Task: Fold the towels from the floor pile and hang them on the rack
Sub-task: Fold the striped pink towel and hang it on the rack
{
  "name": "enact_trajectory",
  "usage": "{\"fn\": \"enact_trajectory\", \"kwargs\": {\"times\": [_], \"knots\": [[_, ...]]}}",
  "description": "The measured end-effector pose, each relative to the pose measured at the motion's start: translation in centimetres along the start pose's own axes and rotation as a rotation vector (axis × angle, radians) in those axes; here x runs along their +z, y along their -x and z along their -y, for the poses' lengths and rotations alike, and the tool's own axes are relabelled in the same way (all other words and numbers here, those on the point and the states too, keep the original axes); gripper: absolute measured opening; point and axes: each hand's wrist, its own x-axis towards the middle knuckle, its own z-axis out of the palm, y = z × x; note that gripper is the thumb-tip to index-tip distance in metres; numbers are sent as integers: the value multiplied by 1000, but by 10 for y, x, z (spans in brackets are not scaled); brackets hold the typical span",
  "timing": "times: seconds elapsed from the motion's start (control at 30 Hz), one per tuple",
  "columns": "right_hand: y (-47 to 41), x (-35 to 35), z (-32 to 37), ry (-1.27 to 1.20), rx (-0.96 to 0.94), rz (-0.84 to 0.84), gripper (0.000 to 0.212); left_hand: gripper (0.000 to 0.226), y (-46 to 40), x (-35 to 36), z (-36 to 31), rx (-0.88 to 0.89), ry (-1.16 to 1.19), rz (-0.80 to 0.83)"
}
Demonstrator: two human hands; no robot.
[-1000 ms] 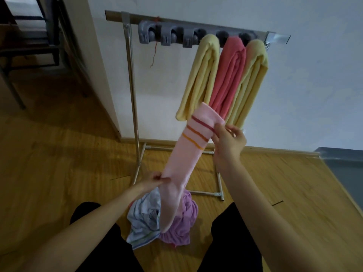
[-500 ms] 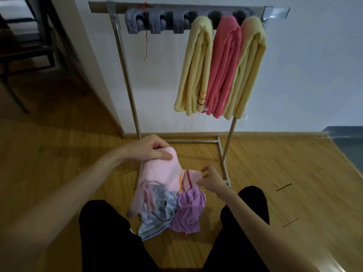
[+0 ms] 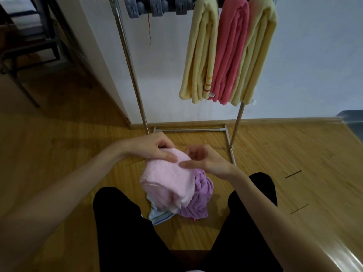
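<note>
Pink towel [image 3: 169, 179], pinched by left hand [image 3: 155, 149] and right hand [image 3: 206, 160], hides the pile.

Both hands hold a folded pink towel [image 3: 169, 179] above the floor pile: the left hand [image 3: 155, 149] pinches its top edge, and the right hand [image 3: 204, 160] touches it just beside. Three folded towels hang on the rack [image 3: 135, 83].
</note>
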Motion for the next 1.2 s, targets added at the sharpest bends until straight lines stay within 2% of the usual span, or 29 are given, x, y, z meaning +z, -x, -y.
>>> {"fn": "enact_trajectory", "kwargs": {"times": [0.1, 0.2, 0.33, 0.4, 0.43, 0.5, 0.57, 0.63, 0.8, 0.9, 1.0, 1.07, 1.2], "knots": [[5, -7, 9, 41, 29, 50, 8, 15, 6, 3, 7, -10, 87, -9], [10, -21, 11, 29, 45, 75, 15, 27, 13, 2, 18, -29, 159, -15], [21, -40, 9, -197, 163, -114, 19, 50, 23, -5, 32, -56, 200, -26], [24, -51, 6, -164, 192, -208, 31, 66, 25, -9, 37, -73, 213, -69], [23, -57, 7, -145, 177, -206, 28, 65, 24, -12, 40, -72, 225, -102], [20, -66, 17, -95, 87, -76, 17, 49, 22, -19, 38, -55, 209, -153], [14, -76, 30, 10, 39, 85, 28, 36, 20, -29, 29, 2, 201, -173], [8, -85, 48, 178, 55, 160, 39, 31, 18, -42, 20, 38, 221, -174], [-20, -105, 88, 589, 181, 369, 31, 14, 14, -75, -1, -13, -9, -64], [-37, -112, 105, 858, 188, 294, 34, 17, 4, -88, -15, 7, -170, -47], [-52, -120, 114, 987, 137, 152, 36, 27, -8, -104, -21, -22, -427, -98], [-63, -125, 119, 1094, 73, 39, 38, 32, -17, -116, -24, -11, -545, -175], [-86, -136, 133, 1186, -132, -231, 39, 43, -35, -149, -29, -55, -595, -362]]}}
